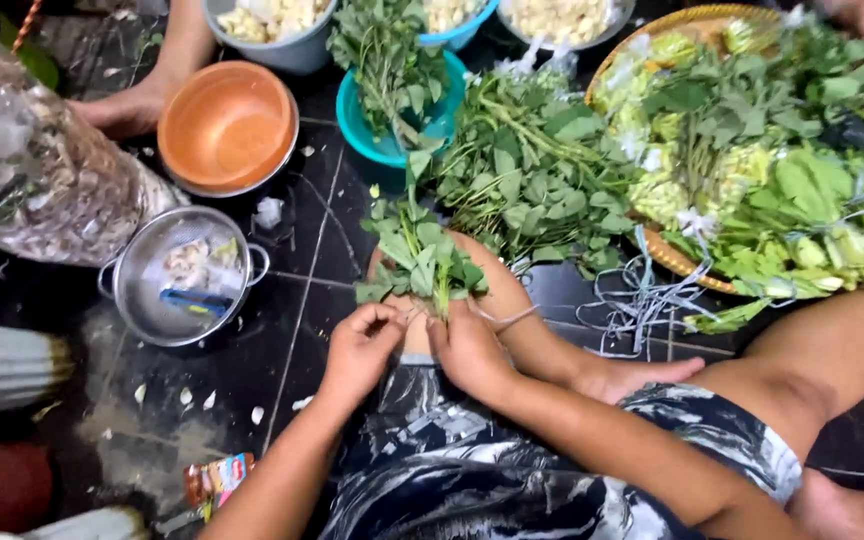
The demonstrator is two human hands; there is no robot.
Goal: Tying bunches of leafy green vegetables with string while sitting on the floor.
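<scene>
Head view: steel pot (pixel 180 275) and orange bowl (pixel 227 125) sit left on the tiled floor (pixel 282 350). Left hand (pixel 357 350) and right hand (pixel 467 350), both pinched, grasp the leafy bunch (pixel 417 260) by its stems over the knee, steadying it. Loose greens (pixel 532 170) piled right.

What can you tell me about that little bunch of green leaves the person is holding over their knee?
The bunch of leafy stems is a small handful of fresh green sprigs with broad, pointed leaves fanning upward. Its thin pale stalks are gathered at the bottom, where the left hand and right hand pinch them together. A thin band trails off to the right from the stalks. The bunch is held just above the person's bent knee, over the dark tiled floor.
</scene>
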